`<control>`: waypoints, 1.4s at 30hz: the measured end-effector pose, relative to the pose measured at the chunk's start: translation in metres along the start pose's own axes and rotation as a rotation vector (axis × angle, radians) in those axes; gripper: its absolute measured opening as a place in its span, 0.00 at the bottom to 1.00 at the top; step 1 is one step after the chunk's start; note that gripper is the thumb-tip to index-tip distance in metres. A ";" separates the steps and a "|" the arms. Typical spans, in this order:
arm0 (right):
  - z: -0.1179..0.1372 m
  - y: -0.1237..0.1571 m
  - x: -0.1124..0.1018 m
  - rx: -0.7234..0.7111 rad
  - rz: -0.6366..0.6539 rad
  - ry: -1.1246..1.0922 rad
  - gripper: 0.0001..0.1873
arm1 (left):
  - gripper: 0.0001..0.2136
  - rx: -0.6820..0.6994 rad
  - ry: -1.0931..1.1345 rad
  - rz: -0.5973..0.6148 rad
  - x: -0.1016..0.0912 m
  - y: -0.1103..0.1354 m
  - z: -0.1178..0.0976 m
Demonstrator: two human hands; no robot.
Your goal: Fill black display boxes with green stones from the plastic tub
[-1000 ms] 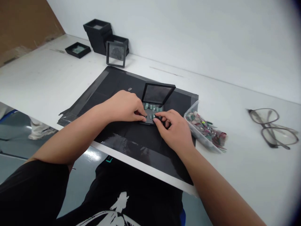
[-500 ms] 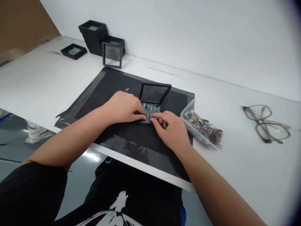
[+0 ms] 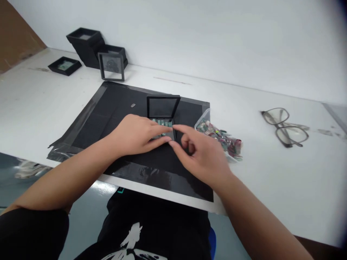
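Note:
A small black display case (image 3: pixel 163 107) stands with its clear-windowed lid raised on the black mat (image 3: pixel 130 164). Green stone-like pieces (image 3: pixel 162 123) sit in a row in its base, with others partly covered by my fingers. My left hand (image 3: pixel 137 135) reaches over the case from the left, index finger and thumb stretched out and apart. Opposite it, my right hand (image 3: pixel 202 153) has its index finger and thumb apart at the case's right side, the other fingers curled. The fingertips of both hands nearly meet; I make out nothing held between them.
A clear plastic tub (image 3: pixel 204 117) of small wrapped pieces stands right of the mat. Eyeglasses (image 3: pixel 284 126) lie farther right. Black frames (image 3: pixel 88 48) are stacked at the back left, with a windowed frame (image 3: pixel 111 67) and a flat one (image 3: pixel 65 66) nearby. One small pale piece (image 3: pixel 133 105) lies on the mat.
The view has swung right, so things appear farther left. My finger and thumb have spread on each hand, and my fingertips have shifted to the case's right side.

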State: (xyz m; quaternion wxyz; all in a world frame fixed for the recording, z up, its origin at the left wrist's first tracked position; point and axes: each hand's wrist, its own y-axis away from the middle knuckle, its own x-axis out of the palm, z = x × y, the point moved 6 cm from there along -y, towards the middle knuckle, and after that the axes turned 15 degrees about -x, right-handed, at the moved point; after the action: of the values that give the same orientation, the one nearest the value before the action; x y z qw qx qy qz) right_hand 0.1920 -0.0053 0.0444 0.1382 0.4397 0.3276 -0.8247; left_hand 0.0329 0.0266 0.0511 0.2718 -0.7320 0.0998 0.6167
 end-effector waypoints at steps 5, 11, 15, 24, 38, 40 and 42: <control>-0.058 0.031 -0.079 0.133 0.026 -0.031 0.16 | 0.15 0.178 0.153 -0.275 -0.011 0.007 -0.023; -0.134 0.062 -0.103 0.395 0.207 0.044 0.12 | 0.20 0.527 0.222 -0.341 -0.008 0.027 -0.072; -0.123 0.053 -0.084 0.307 0.206 -0.024 0.12 | 0.17 0.613 0.153 -0.283 0.003 0.033 -0.085; -0.132 0.058 -0.082 0.284 0.328 0.183 0.05 | 0.03 0.271 0.447 -0.437 -0.006 0.011 -0.048; -0.124 0.053 -0.072 0.308 0.215 0.050 0.09 | 0.02 0.265 0.527 -0.399 -0.011 0.007 -0.038; -0.122 0.052 -0.076 0.298 0.170 0.055 0.09 | 0.02 0.283 0.531 -0.396 -0.012 0.008 -0.038; -0.119 0.051 -0.079 0.292 0.118 0.065 0.09 | 0.02 0.300 0.527 -0.387 -0.013 0.009 -0.039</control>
State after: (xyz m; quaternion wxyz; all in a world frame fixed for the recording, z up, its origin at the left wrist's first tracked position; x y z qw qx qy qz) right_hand 0.3391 0.0307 0.0407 0.1101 0.5003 0.1820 -0.8393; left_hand 0.0588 -0.0040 0.0650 0.4530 -0.8231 0.1154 0.3225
